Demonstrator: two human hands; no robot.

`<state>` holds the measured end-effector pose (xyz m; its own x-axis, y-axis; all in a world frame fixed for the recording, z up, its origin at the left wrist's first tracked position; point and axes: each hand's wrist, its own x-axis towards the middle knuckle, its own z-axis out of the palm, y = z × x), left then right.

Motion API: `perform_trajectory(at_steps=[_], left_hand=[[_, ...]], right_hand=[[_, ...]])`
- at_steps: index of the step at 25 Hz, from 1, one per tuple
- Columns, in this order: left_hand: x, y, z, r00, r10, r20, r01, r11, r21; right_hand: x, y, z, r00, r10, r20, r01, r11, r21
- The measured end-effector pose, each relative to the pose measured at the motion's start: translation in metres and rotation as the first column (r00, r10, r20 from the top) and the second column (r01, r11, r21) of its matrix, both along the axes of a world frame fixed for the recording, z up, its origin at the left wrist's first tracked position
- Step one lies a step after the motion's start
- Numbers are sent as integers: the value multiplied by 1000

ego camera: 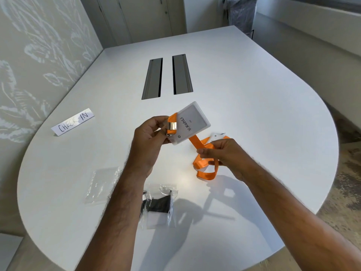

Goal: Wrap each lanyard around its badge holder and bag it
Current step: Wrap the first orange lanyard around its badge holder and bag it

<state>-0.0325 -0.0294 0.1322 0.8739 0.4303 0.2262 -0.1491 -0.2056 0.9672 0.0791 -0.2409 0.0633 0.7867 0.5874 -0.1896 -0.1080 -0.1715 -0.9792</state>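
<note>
Now the left hand point(150, 133) pinches the badge holder point(192, 122) at its clip end, raised above the white table point(254, 90); the orange lanyard point(203, 163) trails right and nearer (slack, looping), pinched by the right hand point(220, 155), the nearer one for winding.

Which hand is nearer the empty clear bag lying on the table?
Left. The left hand holds the badge holder above and right of the empty clear bag; the right hand, pinching the orange lanyard, is farther right.
</note>
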Motion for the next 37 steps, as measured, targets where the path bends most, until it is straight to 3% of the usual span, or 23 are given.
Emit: perform_trajectory(at_steps=[4,10,15,19,21,24,28,32,37], left_hand=[[0,20,-1,988,153,17,-154,982,108],[7,29,-7,924,381,-17,-351,868,352],[7,29,-16,904,427,-29,-355,786,506],[2,25,-18,931,366,-19,-276,735,620],[0,19,-19,947,320,-33,-220,720,658],[-5,6,-23,965,239,-106,-109,737,667],[-9,1,-19,982,98,-164,35,753,657],[-12,1,-12,984,2,-176,116,746,656],[-18,9,-10,985,-107,-136,166,808,565]], right_hand=[[-7,-5,-18,993,47,-111,-47,999,-1],[-24,-3,-8,970,176,167,-202,967,156],[-28,-3,37,942,308,137,-337,877,342],[-33,7,63,950,277,147,-313,845,433],[-31,14,72,967,141,213,-215,899,381],[-18,29,80,924,-127,361,36,968,247],[3,45,84,904,-313,292,238,935,264],[20,48,70,907,-291,305,241,951,192],[25,40,40,931,-102,351,50,987,153]])
